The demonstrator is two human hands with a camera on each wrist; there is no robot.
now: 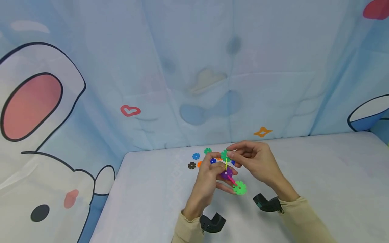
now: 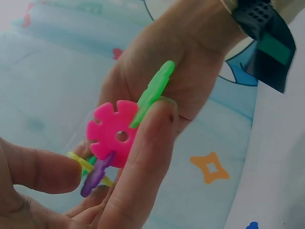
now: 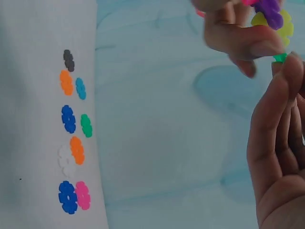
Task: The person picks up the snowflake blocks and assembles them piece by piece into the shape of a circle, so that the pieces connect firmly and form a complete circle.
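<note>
The left hand point(image 1: 207, 179) holds a small chain of joined plastic discs point(image 1: 227, 174) above the white table point(image 1: 152, 195), its thumb near the middle of it. The right hand point(image 1: 258, 160) pinches the green disc point(image 1: 225, 155) at the far end. Beyond, loose discs point(image 1: 196, 156) lie near the blue curtain point(image 1: 182, 60).

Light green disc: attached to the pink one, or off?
Attached. The left wrist view shows the light green disc edge-on, its end meeting the rim of the pink disc; the head view shows them meeting too.
</note>
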